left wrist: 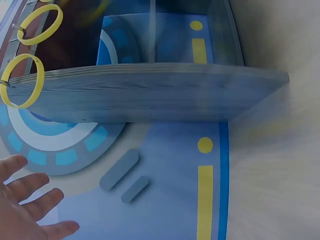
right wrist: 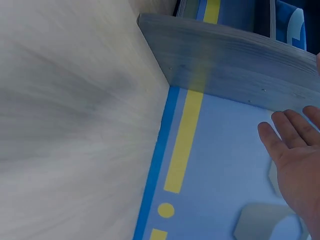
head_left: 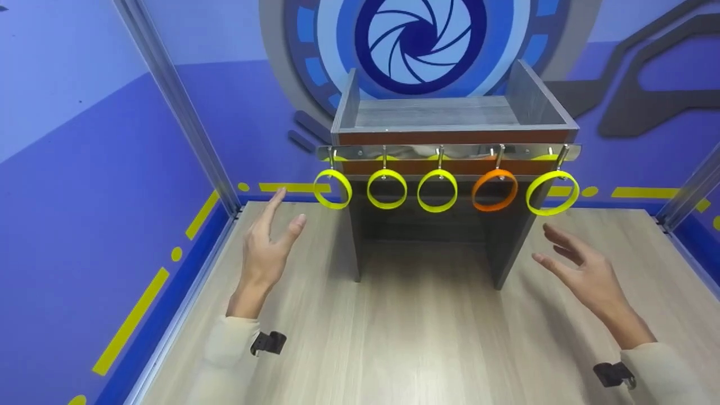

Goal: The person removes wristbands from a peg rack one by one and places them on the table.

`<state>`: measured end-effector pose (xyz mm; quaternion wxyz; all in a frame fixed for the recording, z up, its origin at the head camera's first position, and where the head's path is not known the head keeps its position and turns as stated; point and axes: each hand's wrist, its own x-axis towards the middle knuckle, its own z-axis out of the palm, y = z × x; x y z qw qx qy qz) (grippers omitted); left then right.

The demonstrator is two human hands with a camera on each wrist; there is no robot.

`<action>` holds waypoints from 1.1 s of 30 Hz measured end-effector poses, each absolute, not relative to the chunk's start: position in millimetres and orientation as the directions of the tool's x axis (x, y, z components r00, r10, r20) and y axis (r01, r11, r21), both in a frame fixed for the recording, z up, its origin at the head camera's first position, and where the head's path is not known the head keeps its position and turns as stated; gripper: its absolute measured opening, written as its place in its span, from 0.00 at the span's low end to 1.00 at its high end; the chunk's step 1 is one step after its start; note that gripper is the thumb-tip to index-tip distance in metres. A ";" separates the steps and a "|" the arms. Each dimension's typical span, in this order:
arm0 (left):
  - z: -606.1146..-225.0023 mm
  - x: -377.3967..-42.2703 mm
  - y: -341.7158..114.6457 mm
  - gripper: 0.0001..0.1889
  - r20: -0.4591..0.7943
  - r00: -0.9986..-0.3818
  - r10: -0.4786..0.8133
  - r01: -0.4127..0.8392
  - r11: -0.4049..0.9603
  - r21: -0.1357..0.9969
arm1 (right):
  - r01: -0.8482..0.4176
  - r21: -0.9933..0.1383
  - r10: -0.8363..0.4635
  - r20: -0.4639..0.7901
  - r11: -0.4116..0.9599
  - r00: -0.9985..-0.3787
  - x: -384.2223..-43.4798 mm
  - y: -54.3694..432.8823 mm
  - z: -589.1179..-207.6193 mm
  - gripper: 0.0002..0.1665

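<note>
Several rings hang in a row from hooks on a metal strip (head_left: 413,152) along the front of a grey wooden shelf unit (head_left: 439,112). Most are yellow, such as the leftmost ring (head_left: 317,194) and the rightmost ring (head_left: 572,202); one orange ring (head_left: 478,202) is second from the right. My left hand (head_left: 267,253) is raised left of the unit, fingers extended and thumb apart, nearest the leftmost ring and holding nothing. Below the rightmost ring, my right hand (head_left: 588,275) hovers with relaxed fingers, also empty. In the left wrist view, two yellow rings (left wrist: 37,82) hang beyond the fingers.
The unit stands on a light wood-grain tabletop (head_left: 416,349) against a blue printed back wall (head_left: 236,107). Metal posts (head_left: 174,101) edge the booth's corners. The unit's side panels (head_left: 512,242) reach down to the tabletop, with an open space between them.
</note>
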<state>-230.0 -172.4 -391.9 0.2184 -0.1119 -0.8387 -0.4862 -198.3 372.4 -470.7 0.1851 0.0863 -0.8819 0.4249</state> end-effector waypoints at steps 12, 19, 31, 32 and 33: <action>-389.2 -239.2 -161.2 0.26 0.494 -0.865 -0.088 0.459 0.258 0.850 | -0.241 -0.803 0.035 0.308 0.546 -0.951 -209.2 363.5 -489.1 0.36; -388.9 -243.5 -154.6 0.23 0.488 -0.861 -0.145 0.463 0.179 0.868 | -0.203 -0.827 0.045 0.264 0.524 -0.963 -213.5 357.2 -499.7 0.36; -381.9 -247.5 -138.4 0.22 0.457 -0.870 -0.188 0.451 0.073 0.889 | -0.149 -0.858 0.100 0.225 0.492 -0.969 -216.5 345.8 -510.7 0.35; -381.3 -248.1 -137.3 0.22 0.456 -0.870 -0.189 0.452 0.069 0.889 | -0.146 -0.858 0.107 0.226 0.492 -0.968 -216.8 344.8 -511.0 0.35; -380.7 -248.5 -136.4 0.22 0.455 -0.870 -0.190 0.452 0.066 0.890 | -0.140 -0.859 0.114 0.223 0.492 -0.968 -217.1 343.6 -510.9 0.35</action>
